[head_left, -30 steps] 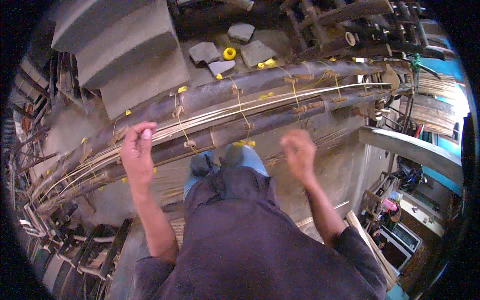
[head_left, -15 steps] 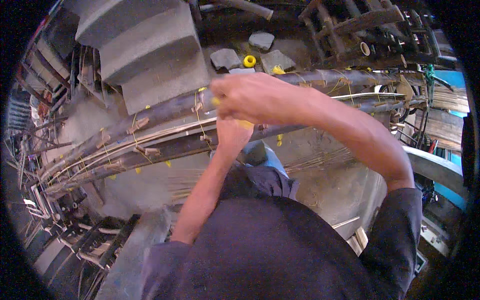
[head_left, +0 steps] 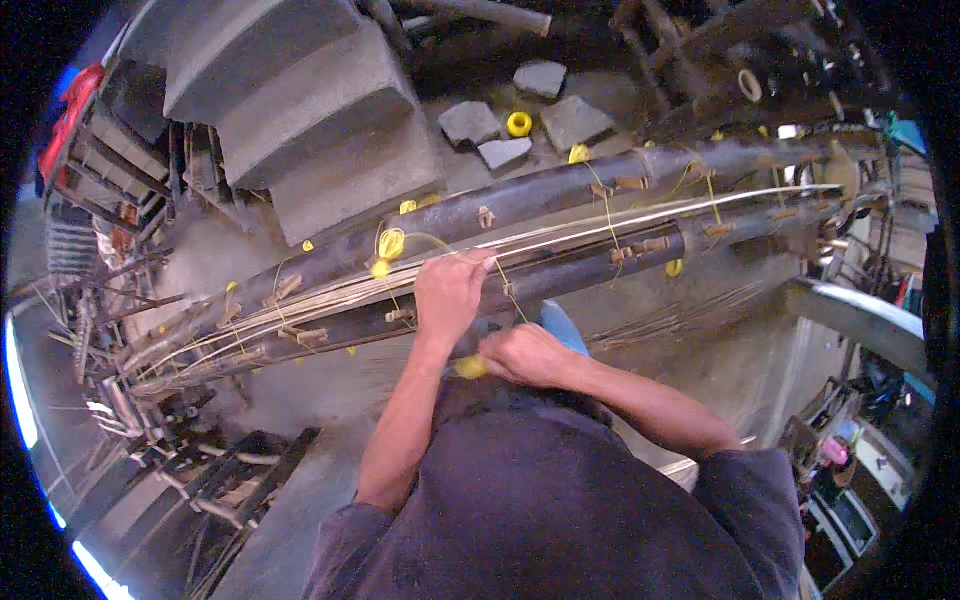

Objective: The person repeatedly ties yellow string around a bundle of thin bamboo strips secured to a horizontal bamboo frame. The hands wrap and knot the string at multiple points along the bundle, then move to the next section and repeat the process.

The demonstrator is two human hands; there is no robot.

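Two long dark poles, a far pole [head_left: 545, 196] and a near pole [head_left: 580, 265], run side by side across the view, with pale thin strips [head_left: 740, 200] lying lengthwise between them. Over the strips, my left hand [head_left: 447, 295] is closed, pinching yellow cord. A looped yellow bundle [head_left: 390, 243] sits just left of it, its strand leading to my fingers. On the near side of the poles, my right hand [head_left: 535, 355] is closed on the cord, which stretches taut between both hands. A blurred yellow bundle [head_left: 470, 367] shows beside it.
Concrete steps [head_left: 310, 110] rise at the far left. Beyond the poles lie several grey stones [head_left: 575, 122] and a yellow cord roll [head_left: 519, 124]. Small wooden pegs [head_left: 630, 183] and cord ties line the poles. A wooden rack [head_left: 215, 490] stands at near left.
My right hand has come down from above the far pole to the near side, drawing the cord. My left hand now rests at the strips. The view has shifted slightly.
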